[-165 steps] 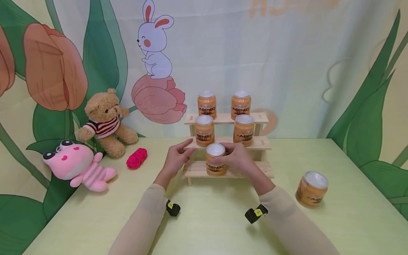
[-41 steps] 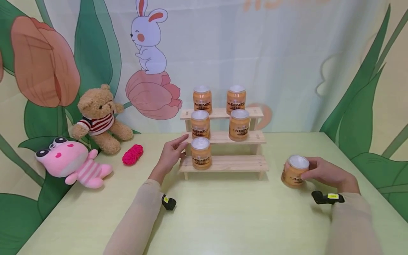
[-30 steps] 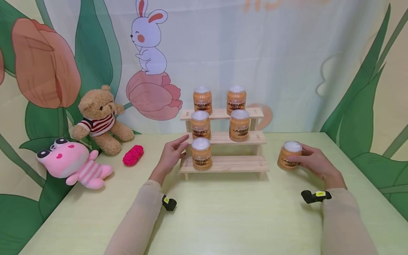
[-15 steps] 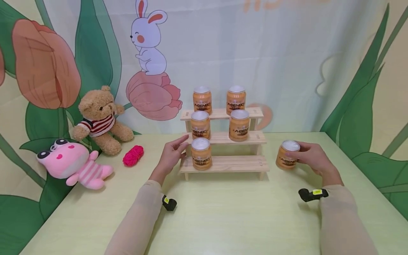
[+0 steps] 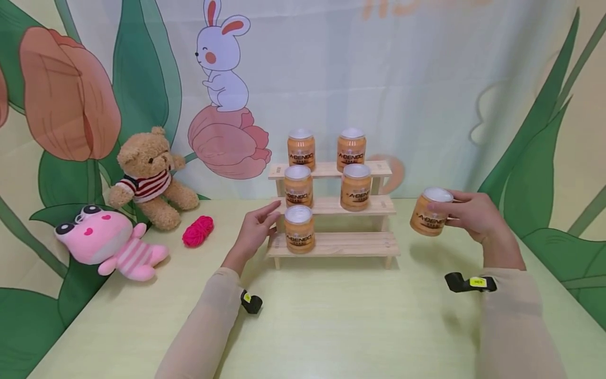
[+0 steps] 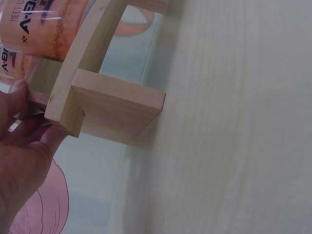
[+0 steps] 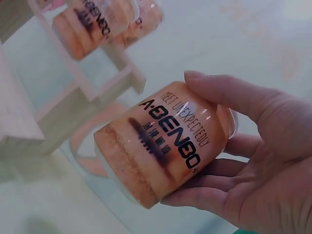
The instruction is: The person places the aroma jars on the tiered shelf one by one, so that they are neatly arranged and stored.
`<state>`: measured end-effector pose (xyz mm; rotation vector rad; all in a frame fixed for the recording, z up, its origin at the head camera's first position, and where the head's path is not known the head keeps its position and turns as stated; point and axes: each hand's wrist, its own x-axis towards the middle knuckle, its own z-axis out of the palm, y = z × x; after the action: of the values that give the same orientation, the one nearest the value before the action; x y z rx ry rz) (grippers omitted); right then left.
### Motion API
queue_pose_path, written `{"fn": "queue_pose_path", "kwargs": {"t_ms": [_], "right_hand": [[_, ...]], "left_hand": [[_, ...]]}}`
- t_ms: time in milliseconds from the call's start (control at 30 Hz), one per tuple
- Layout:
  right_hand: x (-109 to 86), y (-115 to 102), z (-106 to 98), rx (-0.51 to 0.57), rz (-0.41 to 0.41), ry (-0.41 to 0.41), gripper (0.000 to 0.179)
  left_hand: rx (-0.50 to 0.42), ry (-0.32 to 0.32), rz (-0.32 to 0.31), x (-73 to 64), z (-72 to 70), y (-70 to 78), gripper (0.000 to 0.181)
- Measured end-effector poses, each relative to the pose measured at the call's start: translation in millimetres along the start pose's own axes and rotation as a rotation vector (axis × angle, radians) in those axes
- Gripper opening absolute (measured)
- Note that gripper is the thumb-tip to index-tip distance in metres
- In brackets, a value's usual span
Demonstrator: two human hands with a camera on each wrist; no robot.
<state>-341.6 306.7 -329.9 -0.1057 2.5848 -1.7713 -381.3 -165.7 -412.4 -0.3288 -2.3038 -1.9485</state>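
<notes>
My right hand [image 5: 480, 218] grips an orange can [image 5: 428, 216] with a pale lid, thumb on one side and fingers on the other. The can tilts slightly above the table, its shadow below, right of a three-tier wooden display stand [image 5: 350, 245]. In the right wrist view the black lettering on the can [image 7: 161, 141] shows clearly. At the stand's left end, my left hand [image 5: 253, 231] holds the edge; the left wrist view shows thumb and fingers [image 6: 51, 139] around the board end. One matching can [image 5: 299, 231] stands on the bottom tier's left.
Two cans stand on the middle tier, including the right one [image 5: 356, 188], and two on the top tier, including the left one [image 5: 301, 150]. Left on the table are a teddy bear [image 5: 149, 179], a pink plush toy [image 5: 115, 242] and pink yarn [image 5: 198, 231]. A printed curtain hangs behind.
The right hand first left the bottom-tier can, which now stands further left, then took the can on the right, moved it toward the stand's side and raised it. The left hand stays at the stand.
</notes>
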Motion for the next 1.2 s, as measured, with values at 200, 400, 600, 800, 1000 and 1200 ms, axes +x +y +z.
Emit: {"fn": "queue_pose_path", "kwargs": {"t_ms": [200,400,600,800,1000,1200], "right_hand": [[-3.8,-15,14,0.011,-0.033,-0.063,0.068],[-5.1,-25,31,-0.065,-0.014,-0.108,0.073],[-5.7,-33,46,-0.081,-0.02,-0.166,0.074],[-3.1,-39,67,-0.086,-0.029,-0.207,0.071],[-1.4,-41,83,-0.115,-0.033,-0.239,0.074],[1.7,-39,96,-0.123,-0.035,-0.25,0.072]], "left_hand": [[-0.003,-0.006,0.006,0.9,-0.5,-1.7,0.042],[-0.012,-0.014,0.009,0.8,-0.8,-2.5,0.042],[-0.014,-0.012,0.006,1.3,-0.2,-1.6,0.042],[-0.01,-0.003,0.0,0.1,-0.5,-0.6,0.042],[0.001,-0.003,0.004,0.6,-0.7,-0.5,0.042],[0.01,-0.005,0.007,1.6,-1.1,-2.0,0.042]]}}
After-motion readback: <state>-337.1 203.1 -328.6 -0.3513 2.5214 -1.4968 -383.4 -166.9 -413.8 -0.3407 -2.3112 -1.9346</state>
